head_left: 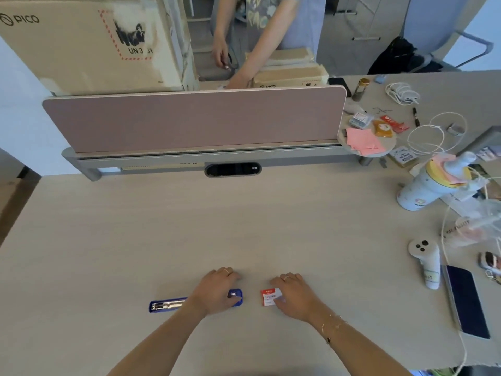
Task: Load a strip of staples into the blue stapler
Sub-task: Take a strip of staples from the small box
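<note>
We see our two bare forearms coming up from the bottom edge, no sleeves on either. Our left hand (217, 291) wears a thin ring on one finger. Our right hand (294, 295) also carries a thin ring, and at its wrist hangs a fine gold chain bracelet (332, 325) with small beads and a dark charm

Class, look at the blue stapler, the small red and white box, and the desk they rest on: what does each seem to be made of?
Blue stapler: glossy blue casing, probably plastic or painted metal, with a bright metal channel showing in the opened part. Red and white box: likely thin printed card, judging by its flat matte faces. Desk: pale wood-grain surface, probably matte laminate.
</note>
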`<state>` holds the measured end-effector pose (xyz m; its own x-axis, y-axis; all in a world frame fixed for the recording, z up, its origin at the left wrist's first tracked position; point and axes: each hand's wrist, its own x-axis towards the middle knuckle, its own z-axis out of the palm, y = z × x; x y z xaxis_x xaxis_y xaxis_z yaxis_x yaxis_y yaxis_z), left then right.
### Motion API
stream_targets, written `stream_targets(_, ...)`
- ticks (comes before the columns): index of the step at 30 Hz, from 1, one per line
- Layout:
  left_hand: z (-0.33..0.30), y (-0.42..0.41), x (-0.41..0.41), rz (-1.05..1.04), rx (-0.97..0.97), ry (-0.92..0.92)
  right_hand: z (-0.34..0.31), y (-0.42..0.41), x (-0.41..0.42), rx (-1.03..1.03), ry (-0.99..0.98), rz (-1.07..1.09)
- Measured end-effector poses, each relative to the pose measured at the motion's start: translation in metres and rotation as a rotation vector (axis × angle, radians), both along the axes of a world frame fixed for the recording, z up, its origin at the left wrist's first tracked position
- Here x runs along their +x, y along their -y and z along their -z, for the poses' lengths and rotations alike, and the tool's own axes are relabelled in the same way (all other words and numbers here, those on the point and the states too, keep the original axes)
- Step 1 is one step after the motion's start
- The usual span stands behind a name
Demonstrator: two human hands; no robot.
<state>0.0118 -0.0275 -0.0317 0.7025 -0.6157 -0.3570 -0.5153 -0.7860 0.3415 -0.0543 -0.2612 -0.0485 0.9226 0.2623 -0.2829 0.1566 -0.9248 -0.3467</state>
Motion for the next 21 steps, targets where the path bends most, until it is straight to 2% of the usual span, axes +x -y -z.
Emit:
stream_targets(4, 0.010, 0.021, -0.009, 0.022, 0.042, -0.030, 0.001, -0.001, -0.006, -0.005, 0.000, 0.002)
stream_targets(11, 0.019, 0.049, -0.022, 0.040, 0.097, 0.010, 0.009, 0.001, -0.012, -0.146, -0.015, 0.025)
stream_targets(21, 0.017, 0.068, -0.032, 0.030, 0.158, 0.066, 0.009, -0.003, -0.013, -0.099, 0.025, 0.044)
